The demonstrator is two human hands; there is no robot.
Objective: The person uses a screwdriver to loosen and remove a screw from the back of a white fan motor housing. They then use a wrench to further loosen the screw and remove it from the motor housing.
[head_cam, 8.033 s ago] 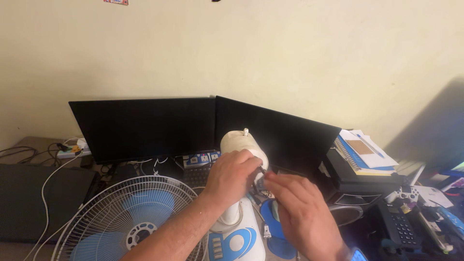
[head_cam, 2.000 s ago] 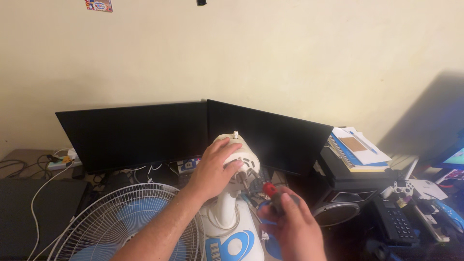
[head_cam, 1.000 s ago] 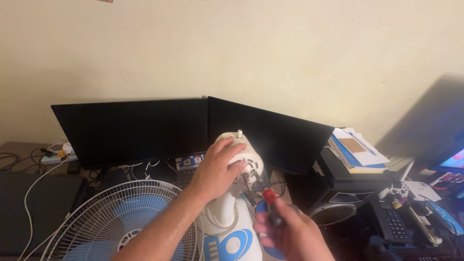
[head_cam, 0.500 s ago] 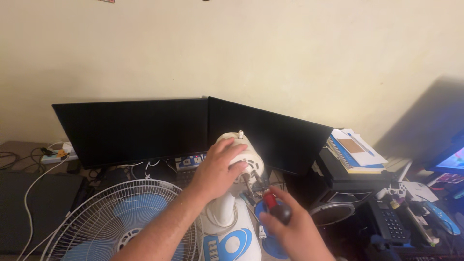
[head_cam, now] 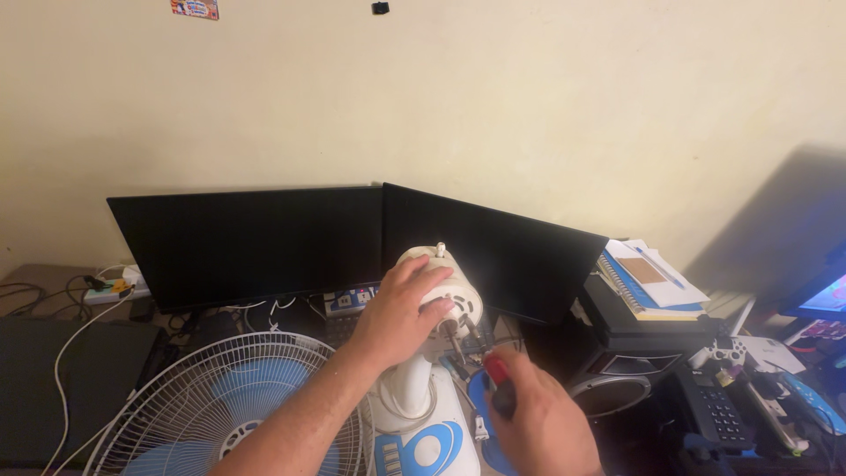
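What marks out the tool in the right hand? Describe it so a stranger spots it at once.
Find the two black monitors along the wall; in front stands a white fan motor housing gripped by the left hand. Just below and right, the right hand holds a screwdriver, the only red-and-black-handled thing there.

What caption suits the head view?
Left hand grips a white plastic fan motor housing; right hand holds a red-and-black-handled screwdriver to it.

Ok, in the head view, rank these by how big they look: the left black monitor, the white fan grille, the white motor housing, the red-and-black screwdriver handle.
1. Left black monitor
2. White fan grille, partly cut off by the frame and nearer the camera, so its place against the monitor is unsure
3. White motor housing, partly under the left hand
4. Red-and-black screwdriver handle, in the right hand
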